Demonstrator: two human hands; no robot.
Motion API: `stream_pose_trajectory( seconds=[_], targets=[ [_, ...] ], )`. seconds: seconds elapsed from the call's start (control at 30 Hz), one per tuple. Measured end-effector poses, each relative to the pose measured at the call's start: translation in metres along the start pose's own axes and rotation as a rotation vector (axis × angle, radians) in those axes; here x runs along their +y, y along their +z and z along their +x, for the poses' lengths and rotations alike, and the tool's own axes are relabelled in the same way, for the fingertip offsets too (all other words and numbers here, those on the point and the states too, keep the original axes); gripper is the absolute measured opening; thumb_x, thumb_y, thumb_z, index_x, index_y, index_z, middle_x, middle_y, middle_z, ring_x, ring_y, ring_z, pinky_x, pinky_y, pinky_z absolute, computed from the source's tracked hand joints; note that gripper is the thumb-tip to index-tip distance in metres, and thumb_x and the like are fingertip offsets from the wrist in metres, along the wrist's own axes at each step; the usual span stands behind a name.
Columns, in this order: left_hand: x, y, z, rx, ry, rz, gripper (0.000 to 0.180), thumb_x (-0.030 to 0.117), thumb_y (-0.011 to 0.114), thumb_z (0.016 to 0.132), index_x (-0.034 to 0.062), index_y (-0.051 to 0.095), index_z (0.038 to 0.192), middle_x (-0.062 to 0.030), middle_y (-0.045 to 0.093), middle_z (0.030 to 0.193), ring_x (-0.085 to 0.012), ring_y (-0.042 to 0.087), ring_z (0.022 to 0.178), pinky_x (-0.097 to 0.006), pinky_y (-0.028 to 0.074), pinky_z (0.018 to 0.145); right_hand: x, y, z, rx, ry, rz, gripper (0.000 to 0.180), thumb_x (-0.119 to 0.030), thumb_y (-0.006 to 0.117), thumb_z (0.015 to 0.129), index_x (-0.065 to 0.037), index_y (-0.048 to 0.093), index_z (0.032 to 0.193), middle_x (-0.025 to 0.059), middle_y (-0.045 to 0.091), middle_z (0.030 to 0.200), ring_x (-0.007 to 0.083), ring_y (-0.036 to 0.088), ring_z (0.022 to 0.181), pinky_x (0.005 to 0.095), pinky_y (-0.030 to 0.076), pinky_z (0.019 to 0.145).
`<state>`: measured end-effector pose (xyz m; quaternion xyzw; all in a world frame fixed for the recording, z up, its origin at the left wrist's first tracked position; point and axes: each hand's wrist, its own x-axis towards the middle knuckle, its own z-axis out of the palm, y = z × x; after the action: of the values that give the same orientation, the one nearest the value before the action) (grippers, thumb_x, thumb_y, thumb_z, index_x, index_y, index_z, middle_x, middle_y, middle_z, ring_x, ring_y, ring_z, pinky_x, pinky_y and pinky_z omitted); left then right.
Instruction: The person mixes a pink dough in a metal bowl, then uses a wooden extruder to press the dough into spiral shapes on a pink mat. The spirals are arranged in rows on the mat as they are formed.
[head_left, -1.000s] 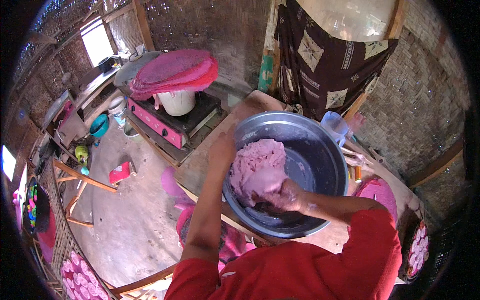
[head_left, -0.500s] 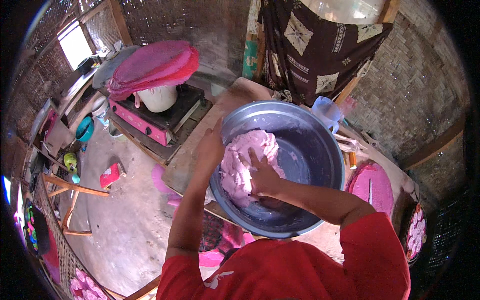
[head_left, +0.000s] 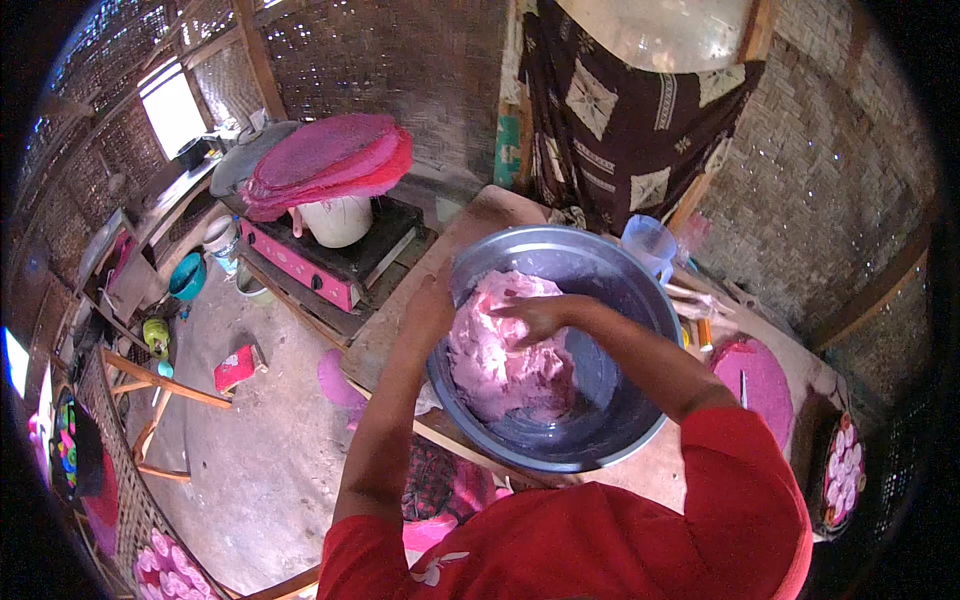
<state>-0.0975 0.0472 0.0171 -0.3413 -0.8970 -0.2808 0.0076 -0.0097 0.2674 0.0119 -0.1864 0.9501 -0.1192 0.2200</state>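
Observation:
A big grey-blue plastic basin (head_left: pixel 625 400) stands on a wooden table, with a lump of pale pink dough (head_left: pixel 500 365) in its left half. My left hand (head_left: pixel 430 305) grips the basin's left rim, its fingers partly out of sight against the edge. Inside the basin, my right hand (head_left: pixel 540 318) is at the upper part of the dough. Its fingers are bent and dig into the lump, and their tips are hidden. The dough's surface is rough and folded, and a smear of it shows on the basin's wall.
Left of the table, a pink-fronted gas stove (head_left: pixel 300 268) carries a white pot (head_left: pixel 338 222) topped with pink round mats (head_left: pixel 325 165). A clear plastic jug (head_left: pixel 648 245) stands beyond the basin. A knife lies on a pink round mat (head_left: pixel 765 390) at right. A wooden stool frame (head_left: pixel 165 385) stands on the floor.
My right hand has gone from pressing spread fingers on the dough's middle to curling them into its upper part. The dough has shifted and bulges toward me. My left hand stays at the rim.

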Motion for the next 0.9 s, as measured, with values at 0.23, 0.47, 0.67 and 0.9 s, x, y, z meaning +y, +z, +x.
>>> stream_pose_trajectory(
  seconds=[0.23,0.47,0.67,0.9],
  targets=[
    [-0.007,0.011,0.004,0.047,-0.043,-0.062,0.054,0.01,0.048,0.089,0.0124,0.038,0.143,-0.0256,0.057,0.114,-0.0435,0.059,0.102,-0.051,0.047,0.087,0.105,0.024,-0.042,0.404,0.621,1.213,0.071,-0.061,0.049,0.09,-0.003,0.055,0.13,0.0206,0.056,0.13,0.0301,0.049,0.125,0.0432,0.037,0.106],
    [-0.009,0.013,0.009,0.052,-0.096,-0.172,0.049,0.008,0.054,0.088,0.0037,0.046,0.137,-0.0276,0.056,0.121,-0.0422,0.054,0.113,-0.045,0.043,0.097,0.144,0.026,0.059,0.152,0.269,1.243,0.073,-0.063,0.051,0.087,-0.003,0.057,0.128,0.0221,0.058,0.126,0.0304,0.051,0.122,0.0421,0.038,0.105],
    [-0.016,0.013,0.016,0.042,-0.074,-0.23,0.049,0.008,0.055,0.087,0.0021,0.046,0.136,-0.026,0.054,0.128,-0.04,0.051,0.12,-0.042,0.04,0.102,0.058,-0.005,0.112,-0.121,-0.054,0.796,0.075,-0.065,0.053,0.084,-0.004,0.058,0.127,0.0233,0.059,0.123,0.0306,0.054,0.119,0.0411,0.039,0.104],
    [-0.016,0.012,0.012,0.18,0.104,-0.271,0.047,0.013,0.055,0.087,0.0031,0.05,0.132,-0.0285,0.059,0.115,-0.0439,0.056,0.108,-0.045,0.044,0.094,-0.082,-0.011,0.032,-0.322,-0.174,-0.067,0.083,-0.067,0.063,0.073,-0.004,0.057,0.127,0.0241,0.055,0.128,0.0362,0.048,0.126,0.0469,0.035,0.106]
  ],
)
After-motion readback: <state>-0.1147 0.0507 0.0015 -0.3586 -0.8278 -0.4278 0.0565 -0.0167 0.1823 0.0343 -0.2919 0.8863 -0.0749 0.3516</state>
